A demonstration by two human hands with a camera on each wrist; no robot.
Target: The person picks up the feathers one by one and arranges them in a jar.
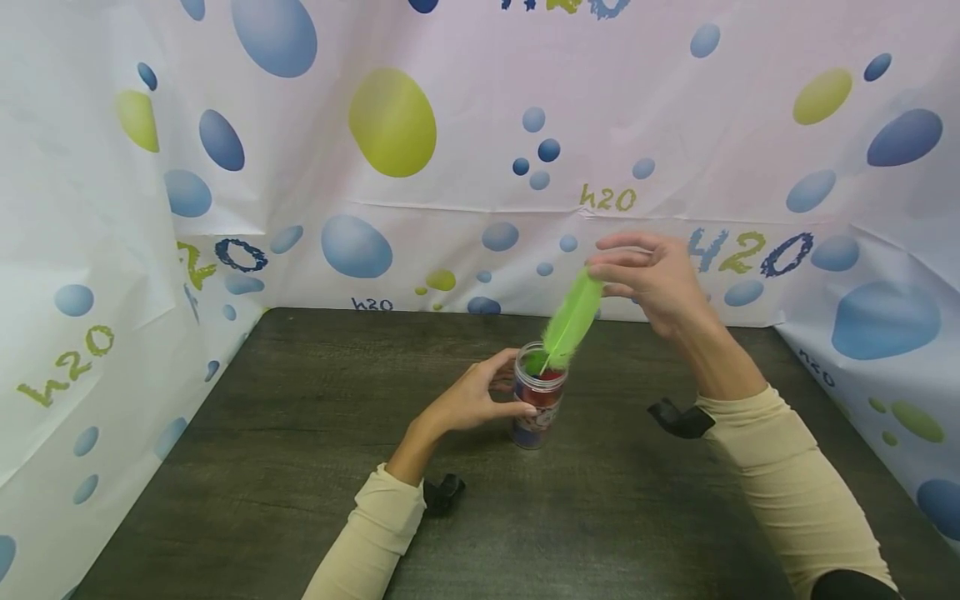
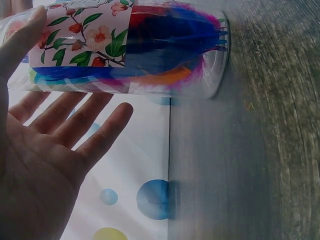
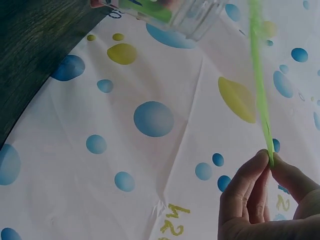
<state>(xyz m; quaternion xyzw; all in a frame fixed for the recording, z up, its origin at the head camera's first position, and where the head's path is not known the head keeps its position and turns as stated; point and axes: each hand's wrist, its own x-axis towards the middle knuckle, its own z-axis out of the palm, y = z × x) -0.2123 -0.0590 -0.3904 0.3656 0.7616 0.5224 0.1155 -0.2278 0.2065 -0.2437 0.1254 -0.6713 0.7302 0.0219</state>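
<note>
A clear jar (image 1: 531, 434) with a floral label (image 2: 85, 35) stands upright on the dark table, packed with colourful feathers (image 2: 175, 32) in blue, red, orange and pink. My left hand (image 1: 474, 395) holds the jar from its left side, thumb across the front and fingers at the back. Above the open mouth, my right hand (image 1: 655, 279) pinches a lime-green feather (image 1: 574, 318) by its tip between thumb and fingertips. The feather slants down and left, quill end at the mouth; the right wrist view shows its upper part (image 3: 260, 85) beside the jar rim (image 3: 207, 20).
The dark wooden table (image 1: 315, 467) spreads around the jar. Behind it and at both sides hangs a white sheet (image 1: 465, 100) printed with blue and green drops. Black straps with small mounts (image 1: 681, 418) sit at the wrists.
</note>
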